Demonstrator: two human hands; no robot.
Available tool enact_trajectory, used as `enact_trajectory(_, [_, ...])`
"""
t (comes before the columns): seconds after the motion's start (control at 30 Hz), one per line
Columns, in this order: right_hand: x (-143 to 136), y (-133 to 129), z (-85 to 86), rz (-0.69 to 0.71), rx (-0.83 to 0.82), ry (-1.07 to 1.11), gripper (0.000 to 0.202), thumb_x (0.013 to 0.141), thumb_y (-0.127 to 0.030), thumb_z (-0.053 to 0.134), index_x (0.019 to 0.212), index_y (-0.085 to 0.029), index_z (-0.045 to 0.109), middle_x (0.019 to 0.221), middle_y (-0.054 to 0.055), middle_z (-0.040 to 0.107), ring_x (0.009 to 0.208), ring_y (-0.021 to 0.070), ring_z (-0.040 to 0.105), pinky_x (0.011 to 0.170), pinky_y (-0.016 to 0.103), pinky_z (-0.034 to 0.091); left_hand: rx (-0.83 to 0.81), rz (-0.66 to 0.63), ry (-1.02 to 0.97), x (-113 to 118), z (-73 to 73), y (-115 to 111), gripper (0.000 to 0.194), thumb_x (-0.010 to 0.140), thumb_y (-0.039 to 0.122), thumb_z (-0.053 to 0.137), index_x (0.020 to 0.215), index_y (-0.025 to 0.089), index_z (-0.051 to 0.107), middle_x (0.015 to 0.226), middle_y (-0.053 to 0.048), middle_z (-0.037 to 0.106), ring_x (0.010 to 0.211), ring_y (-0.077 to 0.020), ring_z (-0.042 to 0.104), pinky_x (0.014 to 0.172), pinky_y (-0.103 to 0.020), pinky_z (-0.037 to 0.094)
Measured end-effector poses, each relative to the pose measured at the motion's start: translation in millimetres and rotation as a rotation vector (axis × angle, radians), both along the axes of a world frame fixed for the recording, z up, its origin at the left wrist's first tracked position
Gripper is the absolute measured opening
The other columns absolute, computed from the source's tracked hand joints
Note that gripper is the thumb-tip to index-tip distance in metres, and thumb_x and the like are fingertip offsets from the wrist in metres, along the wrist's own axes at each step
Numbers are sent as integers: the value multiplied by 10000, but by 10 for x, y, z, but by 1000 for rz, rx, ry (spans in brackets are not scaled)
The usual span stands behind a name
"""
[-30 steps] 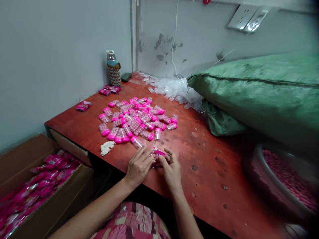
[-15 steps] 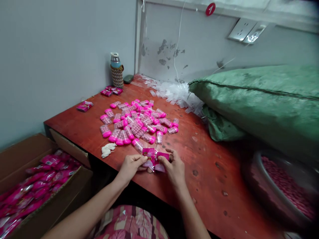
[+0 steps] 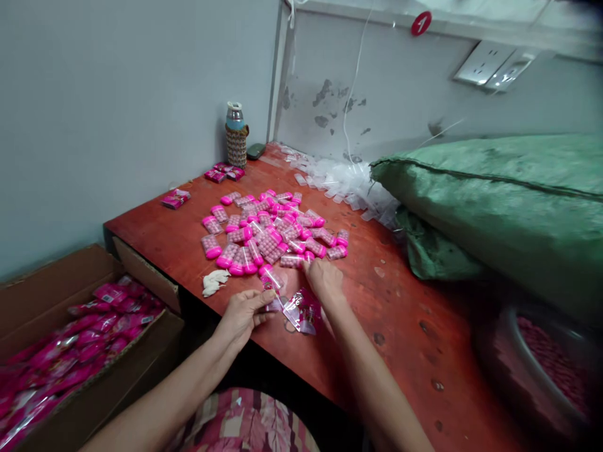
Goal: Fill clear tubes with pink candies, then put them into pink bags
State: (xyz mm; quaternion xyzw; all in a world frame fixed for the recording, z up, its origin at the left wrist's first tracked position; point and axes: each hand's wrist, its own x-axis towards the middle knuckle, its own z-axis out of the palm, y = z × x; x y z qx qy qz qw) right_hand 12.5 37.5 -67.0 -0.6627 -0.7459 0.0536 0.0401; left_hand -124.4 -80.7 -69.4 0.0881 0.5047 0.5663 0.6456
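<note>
My left hand point(image 3: 245, 314) pinches a pink printed packet point(image 3: 272, 304) at the table's near edge. A second pink and clear packet point(image 3: 304, 312) lies on the red table just right of it, below my right wrist. My right hand point(image 3: 322, 277) reaches to the near right side of a pile of small clear bottles point(image 3: 267, 241) with bright pink caps and pale pink beads inside. Its fingers are closed at a pink-capped bottle point(image 3: 308, 257); the fingertips are partly hidden.
A cardboard box point(image 3: 155, 342) of pink packets stands at the lower left. Green sack point(image 3: 499, 194) and a basin point(image 3: 522, 358) of pink pieces are at right. Clear plastic pieces point(image 3: 346, 179), a bottle in a knitted holder point(image 3: 236, 141) and white tissue point(image 3: 215, 282) lie around the pile.
My right hand has let go of its packet and moved up to the bottle pile. That packet now lies on the table. The view has shifted slightly.
</note>
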Motion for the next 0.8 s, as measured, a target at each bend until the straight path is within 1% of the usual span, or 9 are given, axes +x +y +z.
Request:
enact_trajectory(0.1, [140, 13, -26, 29, -8, 49, 306, 853, -292, 369, 897, -99, 603, 845, 193, 646, 804, 279, 614, 672, 344, 408, -12, 50, -84, -14, -6, 25, 123, 628, 158, 698, 623, 93, 593, 568, -31, 621, 471, -89, 576, 458, -180, 512])
enact_trajectory(0.23, [361, -261, 37, 83, -22, 205, 284, 861, -340, 354, 891, -149, 561, 818, 125, 655, 740, 228, 621, 615, 295, 424, -2, 161, -210, 11, -28, 69, 89, 685, 155, 652, 679, 107, 577, 616, -29, 641, 505, -106, 601, 480, -210, 529])
enact_trajectory(0.27, [385, -393, 52, 104, -51, 312, 300, 872, -366, 322, 856, -169, 547, 778, 91, 654, 689, 199, 620, 584, 271, 430, 7, 181, -235, 22, -34, 80, 78, 697, 154, 641, 699, 111, 577, 636, -32, 649, 528, -114, 613, 498, -219, 535])
enact_trajectory(0.37, [352, -863, 66, 125, -318, 1001, 302, 866, -434, 320, 790, -193, 485, 645, 28, 617, 480, 143, 564, 451, 239, 425, 36, 200, -286, 65, -48, 112, 54, 731, 152, 607, 749, 111, 576, 678, -51, 662, 607, -142, 637, 556, -246, 545])
enact_trajectory(0.43, [263, -1139, 50, 104, -462, 1228, 264, 850, -442, 369, 804, -199, 465, 617, 0, 592, 423, 117, 524, 393, 215, 401, 49, 203, -307, 106, -52, 131, 32, 749, 136, 583, 757, 109, 570, 675, -61, 663, 631, -152, 642, 578, -256, 545])
enact_trajectory(0.5, [165, -1311, 25, 86, -506, 1289, 246, 842, -435, 400, 811, -199, 463, 608, -14, 573, 411, 102, 507, 371, 196, 385, 67, 202, -324, 158, -51, 142, 17, 753, 121, 573, 754, 105, 566, 665, -63, 661, 615, -147, 637, 574, -250, 540])
enact_trajectory(0.57, [91, -1373, 2, 60, -483, 1278, 245, 843, -430, 405, 804, -196, 467, 587, -27, 546, 405, 92, 497, 364, 185, 379, 97, 197, -341, 216, -41, 139, 22, 742, 112, 584, 749, 101, 567, 658, -56, 656, 589, -131, 627, 569, -234, 534])
enact_trajectory(0.67, [46, -1349, -27, 27, -437, 1274, 249, 849, -428, 394, 799, -194, 465, 568, -41, 512, 394, 82, 485, 357, 177, 375, 158, 162, -334, 295, -12, 107, 77, 700, 118, 632, 731, 98, 565, 639, -39, 641, 562, -115, 611, 552, -211, 520])
enact_trajectory(0.8, [54, -1306, -56, 39, -443, 1308, 253, 847, -432, 394, 815, -190, 461, 573, -41, 520, 385, 73, 474, 338, 166, 358, 210, 53, -256, 340, 42, 59, 168, 668, 210, 672, 683, 104, 542, 571, -20, 607, 453, -99, 557, 435, -191, 465])
